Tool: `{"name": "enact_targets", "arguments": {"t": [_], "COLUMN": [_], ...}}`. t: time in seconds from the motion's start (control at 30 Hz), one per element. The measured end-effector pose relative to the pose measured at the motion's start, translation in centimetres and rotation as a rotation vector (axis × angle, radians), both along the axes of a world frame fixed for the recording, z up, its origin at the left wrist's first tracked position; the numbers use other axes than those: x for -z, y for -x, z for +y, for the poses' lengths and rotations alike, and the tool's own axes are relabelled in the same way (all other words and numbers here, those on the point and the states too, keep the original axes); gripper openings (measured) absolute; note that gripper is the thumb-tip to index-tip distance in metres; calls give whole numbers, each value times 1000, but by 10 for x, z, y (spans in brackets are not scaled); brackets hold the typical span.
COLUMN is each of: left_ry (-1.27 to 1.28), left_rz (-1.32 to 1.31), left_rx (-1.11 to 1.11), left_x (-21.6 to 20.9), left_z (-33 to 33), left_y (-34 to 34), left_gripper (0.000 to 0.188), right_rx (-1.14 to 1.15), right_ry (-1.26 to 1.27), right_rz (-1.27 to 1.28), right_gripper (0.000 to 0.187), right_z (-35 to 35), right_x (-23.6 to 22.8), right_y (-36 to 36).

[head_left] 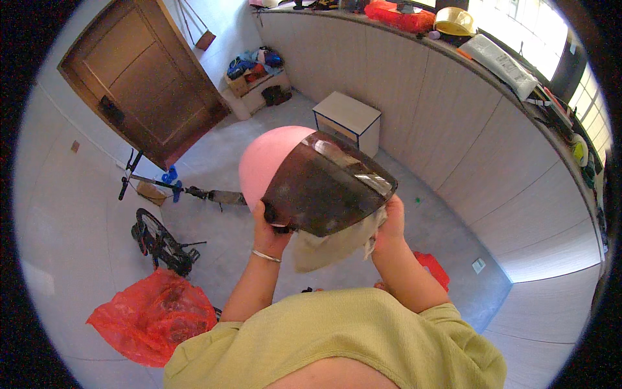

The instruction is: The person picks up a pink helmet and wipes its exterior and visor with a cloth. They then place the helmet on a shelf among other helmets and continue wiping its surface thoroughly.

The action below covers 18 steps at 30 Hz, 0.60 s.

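- Head view: L hand (275, 238) grips pink helmet (267, 162) w/ dark visor (317, 191), 7 o'clock
- R hand (391, 225) pinches cloth (334, 247), visor's 4 o'clock
- White pkg (497, 65), 2 o'clock: print illegible

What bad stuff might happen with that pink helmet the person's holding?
The pink helmet might slip and drop, since it is held up above the floor, with the left hand near its lower edge. The dark visor might get scratched if the cloth in the right hand has grit on it.
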<state>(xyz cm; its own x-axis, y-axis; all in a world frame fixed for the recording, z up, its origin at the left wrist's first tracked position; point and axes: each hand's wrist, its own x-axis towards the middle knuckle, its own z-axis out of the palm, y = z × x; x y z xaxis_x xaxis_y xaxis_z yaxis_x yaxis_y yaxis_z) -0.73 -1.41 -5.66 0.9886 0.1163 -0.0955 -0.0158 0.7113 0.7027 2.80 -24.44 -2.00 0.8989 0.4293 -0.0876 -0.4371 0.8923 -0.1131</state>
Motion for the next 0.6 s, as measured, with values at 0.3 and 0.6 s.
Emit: {"name": "enact_targets", "arguments": {"t": [0.3, 0.6], "left_ry": [59, 209], "left_rz": [87, 68], "left_rx": [-206, -198], "left_x": [-20, -16], "left_z": [-24, -8], "left_y": [-9, -14], "left_gripper": [55, 57], "right_rx": [138, 193], "right_ry": [666, 1094], "right_rz": [-15, -407], "right_gripper": [37, 30], "right_z": [31, 12], "right_x": [-56, 15], "right_y": [20, -7]}}
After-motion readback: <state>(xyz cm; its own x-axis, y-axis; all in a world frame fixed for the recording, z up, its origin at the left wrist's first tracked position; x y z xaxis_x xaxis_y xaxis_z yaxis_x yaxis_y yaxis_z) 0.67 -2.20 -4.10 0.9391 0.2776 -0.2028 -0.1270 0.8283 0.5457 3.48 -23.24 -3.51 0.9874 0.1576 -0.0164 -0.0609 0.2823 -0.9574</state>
